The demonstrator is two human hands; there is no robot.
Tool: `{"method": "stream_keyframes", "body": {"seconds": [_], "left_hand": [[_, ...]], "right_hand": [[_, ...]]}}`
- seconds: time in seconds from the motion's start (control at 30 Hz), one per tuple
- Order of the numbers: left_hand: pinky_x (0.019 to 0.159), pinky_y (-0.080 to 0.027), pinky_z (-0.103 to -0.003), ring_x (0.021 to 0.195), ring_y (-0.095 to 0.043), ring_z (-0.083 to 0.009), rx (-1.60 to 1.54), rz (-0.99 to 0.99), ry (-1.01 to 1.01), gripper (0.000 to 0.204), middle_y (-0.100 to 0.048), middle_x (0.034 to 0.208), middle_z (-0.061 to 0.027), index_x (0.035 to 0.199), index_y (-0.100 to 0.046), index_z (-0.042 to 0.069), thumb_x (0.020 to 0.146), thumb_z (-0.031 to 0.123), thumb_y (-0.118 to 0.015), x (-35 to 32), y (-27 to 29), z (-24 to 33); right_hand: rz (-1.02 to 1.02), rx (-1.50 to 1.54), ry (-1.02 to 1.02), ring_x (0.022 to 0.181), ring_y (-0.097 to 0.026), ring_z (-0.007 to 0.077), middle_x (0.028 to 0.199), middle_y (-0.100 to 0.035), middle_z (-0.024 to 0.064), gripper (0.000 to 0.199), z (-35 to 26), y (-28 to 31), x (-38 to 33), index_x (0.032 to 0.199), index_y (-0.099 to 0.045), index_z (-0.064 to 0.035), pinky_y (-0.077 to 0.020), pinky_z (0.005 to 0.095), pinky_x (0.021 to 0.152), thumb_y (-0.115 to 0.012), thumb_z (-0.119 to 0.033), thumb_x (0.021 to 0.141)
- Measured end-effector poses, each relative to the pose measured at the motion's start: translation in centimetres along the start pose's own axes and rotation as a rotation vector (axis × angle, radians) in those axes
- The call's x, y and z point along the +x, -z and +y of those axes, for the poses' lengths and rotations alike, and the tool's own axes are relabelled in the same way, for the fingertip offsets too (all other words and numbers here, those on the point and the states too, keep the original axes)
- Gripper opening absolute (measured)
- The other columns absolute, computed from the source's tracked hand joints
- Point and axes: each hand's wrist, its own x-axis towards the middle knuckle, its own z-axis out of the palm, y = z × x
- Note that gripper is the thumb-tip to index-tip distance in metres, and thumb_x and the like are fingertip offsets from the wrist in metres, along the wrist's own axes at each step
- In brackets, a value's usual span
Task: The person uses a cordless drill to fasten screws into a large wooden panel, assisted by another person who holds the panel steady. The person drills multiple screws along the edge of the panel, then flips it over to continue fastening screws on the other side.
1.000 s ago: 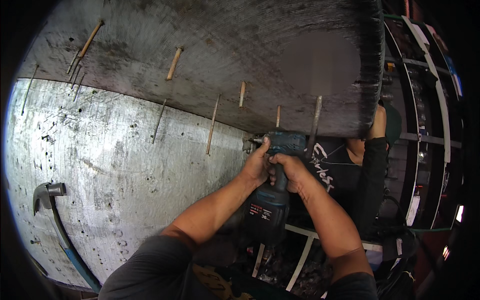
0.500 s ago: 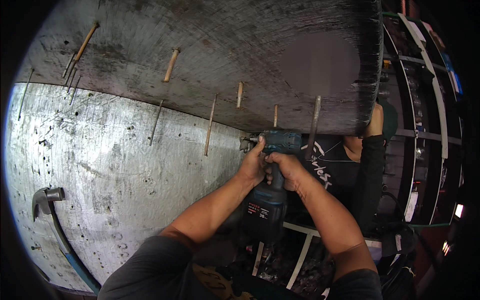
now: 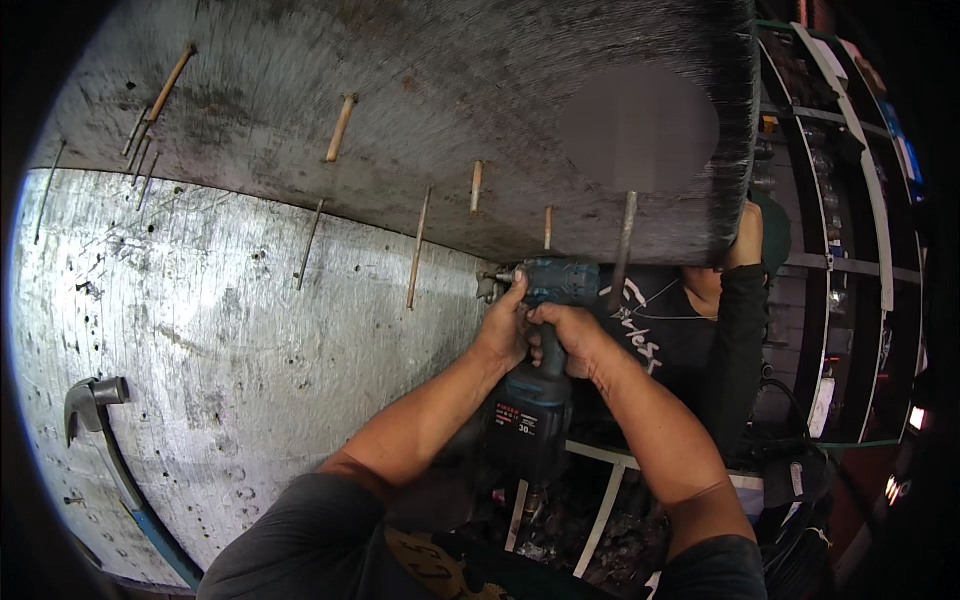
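Note:
A teal and black cordless power drill (image 3: 562, 283) sits between my hands, its battery pack (image 3: 530, 420) hanging below the grip. My right hand (image 3: 568, 332) is wrapped round the grip. My left hand (image 3: 505, 328) holds the drill's front, thumb raised along the body and fingers near the grip. The drill's nose meets a small metal fitting (image 3: 488, 286) at the right end of the corner between two panels. What the tip engages is too small to make out.
Several rods, one a long grey rod (image 3: 625, 240), stick out from the dark upper panel (image 3: 420, 60). A claw hammer (image 3: 110, 430) lies on the pale lower panel (image 3: 250, 400). Another person's hand (image 3: 747, 236) touches the dark panel's right edge. Metal racks (image 3: 830, 260) stand beyond.
The whole view has shifted very slightly. My hands keep the same hold on the drill, and its nose stays at the fitting.

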Motion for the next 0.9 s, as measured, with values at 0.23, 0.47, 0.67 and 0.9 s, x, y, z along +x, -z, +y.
{"method": "stream_keyframes", "body": {"seconds": [0.23,0.47,0.67,0.9], "left_hand": [[0.045,-0.041,-0.039,0.056,-0.054,-0.0194,0.012,0.044,-0.009,0.073,-0.061,0.074,-0.0024,0.097,-0.070,0.012,0.097,0.083,-0.050,-0.11,-0.30,0.14],[0.043,-0.042,-0.041,0.054,-0.054,-0.0198,0.013,0.045,-0.009,0.074,-0.060,0.071,-0.0021,0.097,-0.069,0.012,0.096,0.083,-0.049,0.03,-0.08,0.07],[0.041,-0.044,-0.039,0.053,-0.057,-0.0197,-0.015,0.055,-0.020,0.073,-0.062,0.073,-0.0026,0.101,-0.070,0.011,0.098,0.081,-0.050,0.17,0.13,-0.32],[0.040,-0.045,-0.037,0.052,-0.057,-0.0186,-0.017,0.053,-0.017,0.075,-0.065,0.078,-0.0035,0.104,-0.071,0.009,0.098,0.081,-0.049,0.55,0.30,-0.45]], "right_hand": [[0.014,-0.009,-0.015,0.064,-0.058,0.0209,0.076,-0.062,0.0057,0.018,-0.01,0.07,0.10,0.095,-0.069,-0.0068,-0.0507,0.0362,0.062,-0.063,-0.023,0.100],[-0.004,-0.013,-0.007,0.065,-0.059,0.0215,0.076,-0.062,0.0063,0.018,-0.05,0.11,0.21,0.096,-0.068,-0.0061,-0.0511,0.0369,0.064,-0.063,-0.023,0.098],[0.006,-0.021,-0.021,0.065,-0.059,0.0209,0.076,-0.062,0.0058,0.017,0.08,0.13,0.26,0.097,-0.069,-0.0072,-0.0508,0.0364,0.063,-0.063,-0.023,0.099],[0.010,-0.006,-0.031,0.065,-0.058,0.0199,0.076,-0.061,0.0051,0.018,0.12,0.25,0.28,0.096,-0.071,-0.0079,-0.0505,0.0358,0.062,-0.062,-0.023,0.100]]}}
